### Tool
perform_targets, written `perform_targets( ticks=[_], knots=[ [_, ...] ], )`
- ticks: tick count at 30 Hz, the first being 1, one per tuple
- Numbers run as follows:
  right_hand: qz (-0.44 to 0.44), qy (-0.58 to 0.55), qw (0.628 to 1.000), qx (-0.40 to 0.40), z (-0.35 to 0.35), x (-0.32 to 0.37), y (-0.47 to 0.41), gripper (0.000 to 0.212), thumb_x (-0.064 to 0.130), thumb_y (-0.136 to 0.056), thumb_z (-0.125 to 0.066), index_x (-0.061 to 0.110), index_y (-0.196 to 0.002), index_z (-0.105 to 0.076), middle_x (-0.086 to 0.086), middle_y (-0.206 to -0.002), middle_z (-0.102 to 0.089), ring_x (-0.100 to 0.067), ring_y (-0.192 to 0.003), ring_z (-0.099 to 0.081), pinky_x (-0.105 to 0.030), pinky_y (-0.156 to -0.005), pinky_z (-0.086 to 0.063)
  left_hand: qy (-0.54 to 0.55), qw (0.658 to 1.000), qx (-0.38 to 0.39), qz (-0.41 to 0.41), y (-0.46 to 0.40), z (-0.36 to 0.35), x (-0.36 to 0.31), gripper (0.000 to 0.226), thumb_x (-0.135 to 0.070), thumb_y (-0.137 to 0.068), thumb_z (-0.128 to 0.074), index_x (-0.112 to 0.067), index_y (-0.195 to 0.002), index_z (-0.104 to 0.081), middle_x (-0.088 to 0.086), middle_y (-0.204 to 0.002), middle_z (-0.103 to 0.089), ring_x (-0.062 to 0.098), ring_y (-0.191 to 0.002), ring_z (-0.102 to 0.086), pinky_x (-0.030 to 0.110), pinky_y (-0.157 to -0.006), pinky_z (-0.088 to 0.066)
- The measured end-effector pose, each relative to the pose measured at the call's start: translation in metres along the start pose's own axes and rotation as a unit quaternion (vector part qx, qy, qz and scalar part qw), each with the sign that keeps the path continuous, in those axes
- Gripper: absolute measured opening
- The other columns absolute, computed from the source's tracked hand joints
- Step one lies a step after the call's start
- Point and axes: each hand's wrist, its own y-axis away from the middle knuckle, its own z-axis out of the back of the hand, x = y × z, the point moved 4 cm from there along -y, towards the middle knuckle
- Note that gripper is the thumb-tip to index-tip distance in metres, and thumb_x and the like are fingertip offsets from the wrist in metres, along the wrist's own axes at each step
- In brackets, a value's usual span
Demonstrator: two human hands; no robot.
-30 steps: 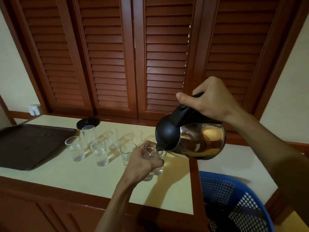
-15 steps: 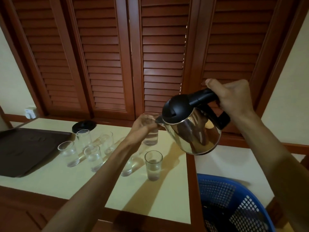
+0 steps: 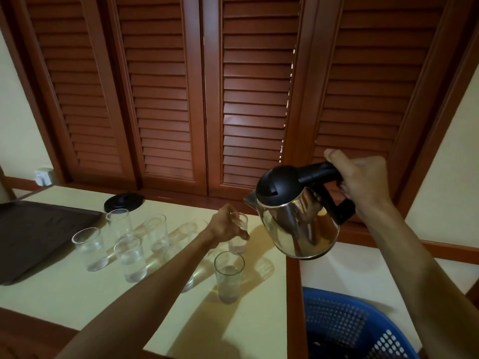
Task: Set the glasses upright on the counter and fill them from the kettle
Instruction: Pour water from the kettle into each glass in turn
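On the pale table [image 3: 85, 304] in front of us, our left hand [image 3: 225, 227] reaches forward and grips a clear glass [image 3: 239, 235] near its rim, fingers curled round it; the glass stands upright on the surface, near the table's right edge. Our right hand [image 3: 363, 181] is wrapped round the black handle of the steel kettle [image 3: 298, 218], thumb on top. We hold the kettle in the air, above the right edge of the table, with its black lid closed and its spout directed left toward the gripped glass; the spout sits just above and to the right of that rim without touching it. We cannot tell whether water is leaving the spout. A second upright glass [image 3: 229, 275] stands nearer to us, just in front of the gripped one and apart from it. Four more upright glasses form a cluster to the left: one at front left [image 3: 89, 248], one at front centre [image 3: 131, 259], one behind them [image 3: 118, 224] and one to its right [image 3: 156, 233]. Another glass is partly hidden under our left forearm. A black round kettle base [image 3: 124, 202] lies at the back of the table, just behind the cluster. A dark tray [image 3: 39, 234] lies at the left end of the table. A blue perforated basket [image 3: 350, 327] sits below the table's right edge. Brown louvred doors [image 3: 166, 94] fill the wall behind.
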Motion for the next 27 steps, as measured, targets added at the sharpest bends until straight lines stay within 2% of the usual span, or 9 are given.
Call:
perform_targets(
  ticks=[2, 6, 8, 10, 15, 19, 22, 24, 27],
  knots=[
    [0.003, -0.003, 1.000, 0.009, -0.003, -0.007, -0.001, 0.051, 0.036, -0.089, -0.075, 0.021, -0.043, -0.060, 0.009, -0.037, -0.048, -0.005, -0.035, -0.045, -0.014, -0.042, -0.035, -0.010, 1.000, 0.007, 0.013, -0.003, -0.005, 0.003, 0.077, -0.003, -0.060, -0.093, -0.011, -0.126, -0.055, 0.017, -0.125, -0.067, 0.033, -0.110, -0.069, 0.047, -0.095, -0.060],
    [-0.001, 0.001, 1.000, 0.020, -0.007, -0.016, 0.000, 0.045, 0.036, -0.090, -0.074, 0.010, -0.054, -0.065, 0.008, -0.040, -0.052, -0.005, -0.038, -0.048, -0.017, -0.046, -0.037, -0.047, 0.998, 0.015, 0.031, -0.007, -0.013, 0.007, 0.068, -0.001, -0.062, -0.092, -0.013, -0.119, -0.056, 0.018, -0.123, -0.066, 0.035, -0.109, -0.069, 0.043, -0.095, -0.059],
    [-0.006, -0.001, 1.000, 0.022, -0.007, -0.019, 0.002, 0.044, 0.032, -0.091, -0.073, 0.012, -0.053, -0.064, 0.009, -0.039, -0.053, -0.004, -0.037, -0.050, -0.015, -0.046, -0.038, -0.069, 0.997, 0.026, 0.039, -0.010, -0.016, 0.010, 0.071, -0.009, -0.057, -0.095, -0.014, -0.116, -0.056, 0.016, -0.123, -0.067, 0.032, -0.107, -0.068, 0.041, -0.095, -0.059],
    [-0.008, 0.000, 1.000, 0.027, -0.008, -0.020, 0.004, 0.044, 0.028, -0.093, -0.072, 0.015, -0.052, -0.062, 0.011, -0.037, -0.053, -0.001, -0.038, -0.053, -0.010, -0.046, -0.038, -0.087, 0.995, 0.040, 0.041, -0.013, -0.019, 0.016, 0.081, -0.018, -0.047, -0.097, -0.013, -0.117, -0.057, 0.015, -0.123, -0.069, 0.031, -0.109, -0.069, 0.045, -0.097, -0.058],
    [-0.001, 0.010, 0.999, 0.045, -0.015, -0.018, 0.007, 0.045, 0.028, -0.093, -0.072, 0.016, -0.050, -0.062, 0.011, -0.038, -0.053, -0.001, -0.038, -0.051, -0.010, -0.048, -0.038, -0.082, 0.996, 0.025, 0.020, -0.010, -0.018, 0.026, 0.069, -0.003, -0.051, -0.099, -0.012, -0.103, -0.054, 0.015, -0.110, -0.071, 0.033, -0.105, -0.068, 0.051, -0.096, -0.055],
    [-0.011, 0.007, 0.999, 0.043, -0.018, -0.016, 0.007, 0.047, 0.028, -0.093, -0.072, 0.016, -0.049, -0.060, 0.010, -0.036, -0.050, -0.002, -0.036, -0.048, -0.011, -0.046, -0.037, -0.108, 0.993, 0.039, -0.005, -0.012, -0.017, 0.024, 0.068, -0.004, -0.056, -0.098, -0.014, -0.102, -0.049, 0.013, -0.113, -0.066, 0.037, -0.112, -0.066, 0.048, -0.095, -0.055],
    [-0.022, 0.008, 0.999, 0.035, -0.023, -0.014, 0.008, 0.049, 0.029, -0.093, -0.072, 0.016, -0.047, -0.058, 0.011, -0.035, -0.047, -0.002, -0.034, -0.046, -0.011, -0.045, -0.035, -0.126, 0.991, 0.052, -0.010, -0.011, -0.015, 0.024, 0.068, -0.008, -0.060, -0.097, -0.014, -0.108, -0.050, 0.014, -0.119, -0.066, 0.035, -0.114, -0.064, 0.045, -0.097, -0.053],
    [-0.031, 0.013, 0.999, 0.027, -0.029, -0.013, 0.007, 0.050, 0.030, -0.092, -0.072, 0.015, -0.047, -0.057, 0.011, -0.034, -0.046, -0.002, -0.033, -0.045, -0.012, -0.044, -0.034, -0.106, 0.992, 0.063, -0.009, -0.017, -0.013, 0.032, 0.072, -0.014, -0.055, -0.099, -0.016, -0.109, -0.052, 0.018, -0.124, -0.067, 0.036, -0.118, -0.064, 0.049, -0.101, -0.053],
    [-0.047, 0.026, 0.999, 0.010, -0.037, -0.015, 0.004, 0.047, 0.033, -0.090, -0.074, 0.009, -0.052, -0.063, 0.011, -0.036, -0.048, -0.002, -0.035, -0.046, -0.015, -0.046, -0.037, -0.096, 0.993, 0.055, -0.044, -0.016, -0.002, 0.025, 0.089, -0.044, -0.046, -0.096, -0.016, -0.121, -0.056, 0.008, -0.125, -0.067, 0.026, -0.117, -0.066, 0.046, -0.101, -0.055]
  ],
)
